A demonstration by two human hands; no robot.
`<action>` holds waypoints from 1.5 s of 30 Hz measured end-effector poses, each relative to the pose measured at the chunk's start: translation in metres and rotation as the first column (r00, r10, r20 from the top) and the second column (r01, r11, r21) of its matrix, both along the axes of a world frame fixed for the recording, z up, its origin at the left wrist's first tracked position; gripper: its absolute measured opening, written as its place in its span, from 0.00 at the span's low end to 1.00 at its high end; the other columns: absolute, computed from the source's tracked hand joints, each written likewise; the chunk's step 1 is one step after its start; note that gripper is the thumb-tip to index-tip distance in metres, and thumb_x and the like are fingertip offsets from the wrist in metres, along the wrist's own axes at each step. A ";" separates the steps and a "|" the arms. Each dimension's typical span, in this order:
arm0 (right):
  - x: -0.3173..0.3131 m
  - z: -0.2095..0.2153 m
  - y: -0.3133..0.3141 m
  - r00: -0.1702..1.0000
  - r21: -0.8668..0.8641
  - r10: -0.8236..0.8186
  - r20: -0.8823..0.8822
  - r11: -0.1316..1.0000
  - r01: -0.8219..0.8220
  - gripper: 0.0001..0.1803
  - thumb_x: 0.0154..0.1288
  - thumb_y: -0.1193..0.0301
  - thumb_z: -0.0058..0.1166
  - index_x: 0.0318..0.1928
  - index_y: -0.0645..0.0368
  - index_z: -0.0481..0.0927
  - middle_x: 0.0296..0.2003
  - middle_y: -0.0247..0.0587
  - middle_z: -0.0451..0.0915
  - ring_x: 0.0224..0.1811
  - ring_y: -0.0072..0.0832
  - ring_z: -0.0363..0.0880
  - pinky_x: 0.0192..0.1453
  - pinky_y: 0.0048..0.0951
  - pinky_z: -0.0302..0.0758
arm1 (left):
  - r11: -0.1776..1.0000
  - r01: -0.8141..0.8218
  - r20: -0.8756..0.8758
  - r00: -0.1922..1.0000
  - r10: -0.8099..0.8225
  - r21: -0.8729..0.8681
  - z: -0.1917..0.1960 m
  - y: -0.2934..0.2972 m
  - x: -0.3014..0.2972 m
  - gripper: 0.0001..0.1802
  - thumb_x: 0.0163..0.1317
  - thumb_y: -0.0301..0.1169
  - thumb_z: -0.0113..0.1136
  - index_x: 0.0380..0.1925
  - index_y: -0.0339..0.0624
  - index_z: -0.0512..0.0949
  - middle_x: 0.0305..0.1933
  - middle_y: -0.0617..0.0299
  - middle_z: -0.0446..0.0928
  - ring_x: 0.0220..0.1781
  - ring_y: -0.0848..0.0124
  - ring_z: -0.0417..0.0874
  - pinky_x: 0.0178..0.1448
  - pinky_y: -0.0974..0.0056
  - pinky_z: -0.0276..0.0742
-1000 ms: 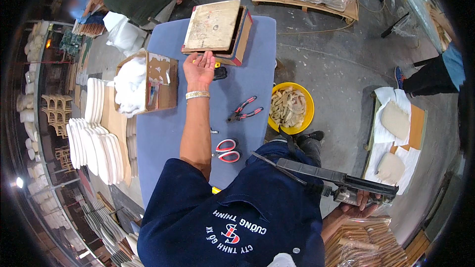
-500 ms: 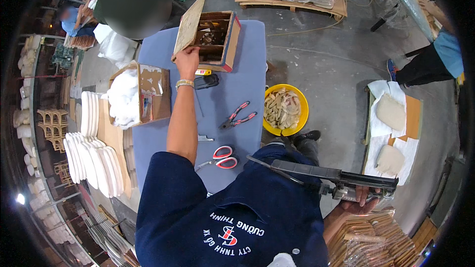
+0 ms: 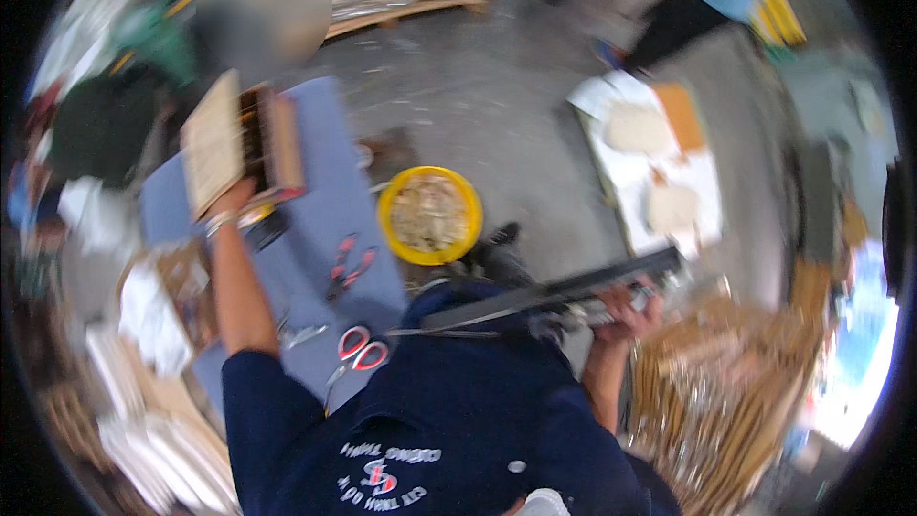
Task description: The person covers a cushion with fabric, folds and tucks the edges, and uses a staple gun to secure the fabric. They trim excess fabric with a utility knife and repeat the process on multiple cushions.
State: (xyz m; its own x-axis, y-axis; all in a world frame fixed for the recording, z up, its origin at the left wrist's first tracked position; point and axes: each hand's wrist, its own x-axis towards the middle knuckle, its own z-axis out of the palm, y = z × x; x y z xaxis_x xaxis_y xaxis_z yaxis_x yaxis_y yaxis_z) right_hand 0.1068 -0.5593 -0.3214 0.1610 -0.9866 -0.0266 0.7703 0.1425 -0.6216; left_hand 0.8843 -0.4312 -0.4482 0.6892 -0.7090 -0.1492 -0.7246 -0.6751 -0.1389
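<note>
Holding a tool [image 3: 554,290] while touching a lid [image 3: 213,145]
The right hand [image 3: 628,313] is gripping the tool; the left hand [image 3: 233,199] is touching the tilted lid, its grip too blurred to tell. The box [image 3: 287,148] is standing on the worktop [image 3: 331,167] beyond the pliers [image 3: 357,269].

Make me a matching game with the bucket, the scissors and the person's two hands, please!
Things:
1. Bucket
2. Scissors
3. Left hand
4. Right hand

Places, colours or states:
A. Holding a long dark tool
B. Lying on the blue table
C. At the edge of the box lid
D. Round and yellow

Right pairs: 1-D, 2-B, 3-C, 4-A
</note>
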 end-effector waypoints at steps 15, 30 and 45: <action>0.073 0.084 -0.011 0.994 0.179 -0.044 0.104 0.984 0.024 0.21 0.65 0.59 0.59 0.48 0.63 0.80 0.20 0.26 0.76 0.17 0.12 0.72 0.24 0.20 0.72 | 0.982 0.189 -0.185 0.966 -0.181 0.026 -0.019 0.009 0.035 0.12 0.65 0.34 0.60 0.43 0.42 0.86 0.45 0.51 0.88 0.49 0.54 0.88 0.56 0.53 0.81; 0.043 0.056 0.000 0.963 0.086 0.033 0.268 0.995 -0.058 0.24 0.67 0.57 0.56 0.56 0.61 0.79 0.23 0.30 0.80 0.21 0.18 0.72 0.30 0.22 0.72 | 0.996 0.022 -0.581 0.811 -0.066 -0.082 0.059 -0.027 -0.035 0.17 0.67 0.40 0.60 0.43 0.38 0.88 0.45 0.56 0.89 0.48 0.63 0.89 0.56 0.59 0.81; 0.021 0.041 0.007 0.937 0.033 -0.011 0.348 0.999 0.000 0.25 0.73 0.65 0.56 0.64 0.65 0.71 0.52 0.38 0.82 0.22 0.15 0.74 0.31 0.21 0.74 | 0.944 -0.250 -0.200 0.958 0.208 -0.217 0.133 -0.033 -0.112 0.24 0.54 0.53 0.75 0.40 0.47 0.88 0.42 0.56 0.89 0.45 0.56 0.90 0.53 0.53 0.82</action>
State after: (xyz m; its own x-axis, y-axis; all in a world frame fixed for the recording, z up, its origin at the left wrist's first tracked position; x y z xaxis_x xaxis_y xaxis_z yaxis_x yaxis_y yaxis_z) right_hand 0.1278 -0.5527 -0.2802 0.1604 -0.9871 -0.0017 0.9385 0.1530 -0.3095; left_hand 0.7719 -0.4645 -0.3153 0.8158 -0.5643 -0.1265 -0.5449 -0.8233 0.1587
